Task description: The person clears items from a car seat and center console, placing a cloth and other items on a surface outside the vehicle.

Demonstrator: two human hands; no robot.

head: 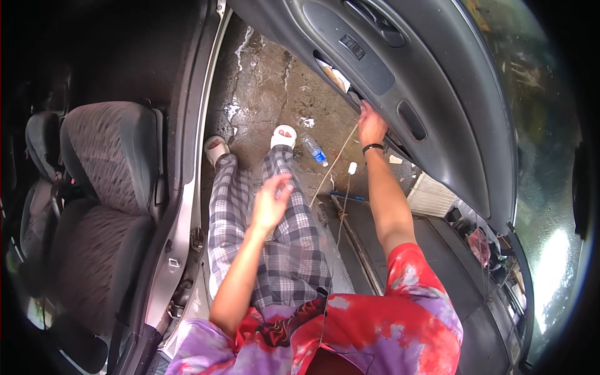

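My right hand [372, 124], with a black band at the wrist, reaches to the lower edge of the opened car door [450, 108], at its storage pocket. Its fingertips are hidden by the door trim, so I cannot tell whether they grip anything. White and brown papers [335, 74] show in the pocket just ahead of that hand. In front of my checked trousers [290, 262] hangs my left hand [272, 201], slightly blurred, holding nothing, fingers apart. The door's grey armrest panel carries a window switch [352, 47], and an inner door handle [377, 23] lies beyond it.
To the left are the car's door sill [180, 225] and a patterned fabric seat [98, 159]. A plastic bottle [315, 150] lies on the wet concrete [262, 70]. A thin tan stick or cord [333, 166] slants near my right arm. A ribbed pale panel [429, 194] stands below the door.
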